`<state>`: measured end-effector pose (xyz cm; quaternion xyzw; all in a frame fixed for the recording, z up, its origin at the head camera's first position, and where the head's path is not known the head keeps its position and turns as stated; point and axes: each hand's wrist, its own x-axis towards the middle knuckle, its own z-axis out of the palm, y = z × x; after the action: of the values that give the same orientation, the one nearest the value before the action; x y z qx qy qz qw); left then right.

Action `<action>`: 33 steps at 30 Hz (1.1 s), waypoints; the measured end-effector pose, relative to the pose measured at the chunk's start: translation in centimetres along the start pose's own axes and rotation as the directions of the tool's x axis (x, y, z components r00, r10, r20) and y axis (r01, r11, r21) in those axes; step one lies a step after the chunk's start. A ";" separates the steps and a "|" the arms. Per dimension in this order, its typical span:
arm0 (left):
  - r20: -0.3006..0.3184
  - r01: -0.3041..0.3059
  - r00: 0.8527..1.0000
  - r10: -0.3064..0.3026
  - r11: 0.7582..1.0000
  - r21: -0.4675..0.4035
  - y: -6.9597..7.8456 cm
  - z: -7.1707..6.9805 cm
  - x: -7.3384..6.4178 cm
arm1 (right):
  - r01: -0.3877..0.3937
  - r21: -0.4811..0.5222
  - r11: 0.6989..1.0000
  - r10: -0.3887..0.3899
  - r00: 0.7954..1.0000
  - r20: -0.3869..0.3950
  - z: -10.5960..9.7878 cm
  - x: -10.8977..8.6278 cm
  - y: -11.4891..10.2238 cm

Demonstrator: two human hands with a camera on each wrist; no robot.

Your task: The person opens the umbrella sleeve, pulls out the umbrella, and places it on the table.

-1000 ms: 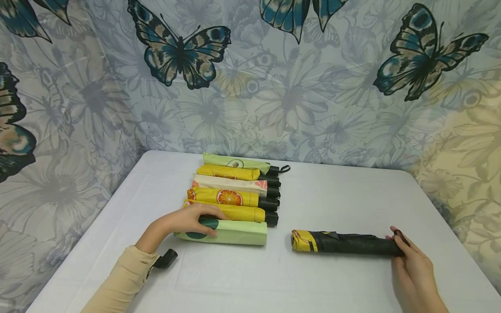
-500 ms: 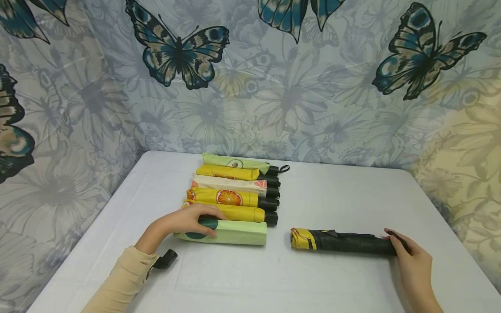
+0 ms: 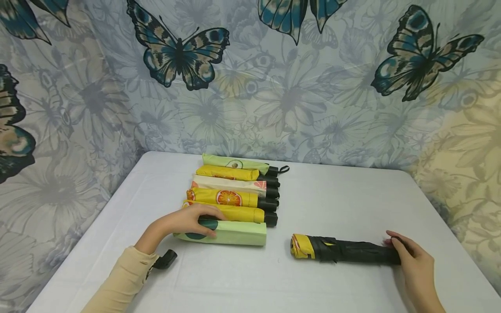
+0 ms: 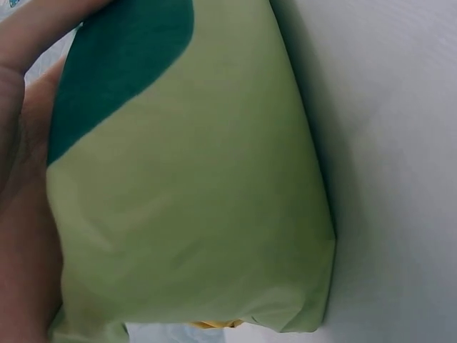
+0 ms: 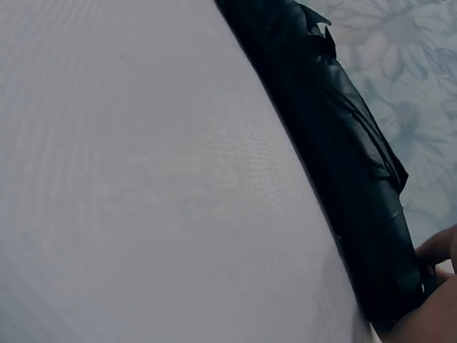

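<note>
In the head view my left hand (image 3: 195, 221) grips a light green folded umbrella (image 3: 238, 233) with dark green patches, thumb on the near side and fingers over the far side. Its plain right end shows no handle. The left wrist view shows its smooth green cover (image 4: 193, 186) close up, lying along the white cloth. At the right, my right hand (image 3: 416, 265) holds a rolled black umbrella (image 3: 352, 251) by its right end, thumb on top. The far tip of that roll is yellow. In the right wrist view loose black folds (image 5: 364, 136) stick out along its side.
Behind the green umbrella several folded umbrellas lie in a row: yellow ones (image 3: 231, 198), a cream one (image 3: 231, 183) and a green one (image 3: 235, 161) at the back, black handles to the right. A black piece (image 3: 166, 259) sits by the left cuff. A patterned cloth (image 3: 293, 108) hangs behind the white table (image 3: 352, 195).
My right hand shifts slightly left, then a little toward the front edge. The black umbrella turns in it, showing different folds and more yellow at the tip. My left hand stays put.
</note>
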<state>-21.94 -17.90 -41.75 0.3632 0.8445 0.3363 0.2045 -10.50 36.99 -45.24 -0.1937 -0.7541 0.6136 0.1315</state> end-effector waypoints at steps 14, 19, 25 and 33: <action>-0.096 -0.038 0.995 0.032 0.997 -0.062 0.2 -2.3 -0.1 | -0.018 0.101 0.995 0.019 1.000 -0.012 0.7 0.6 -0.9; -0.152 -0.037 0.988 0.035 0.999 -0.008 -0.9 -3.3 0.0 | 0.019 -0.153 0.988 -0.027 0.998 -0.055 1.4 0.7 -1.5; -0.163 -0.010 0.987 0.014 1.000 0.026 -1.5 -3.8 -0.3 | 0.092 -0.215 0.972 -0.111 0.990 -0.082 2.3 0.9 -2.7; -0.155 0.025 0.988 -0.018 0.999 0.044 -1.4 -4.0 -0.5 | 0.097 -0.220 0.971 -0.088 0.995 0.052 4.2 1.1 -4.2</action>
<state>-24.60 -20.65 -39.97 0.3314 0.8692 0.3417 0.1335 -13.86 33.07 -42.11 -0.1589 -0.8289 0.5224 0.1216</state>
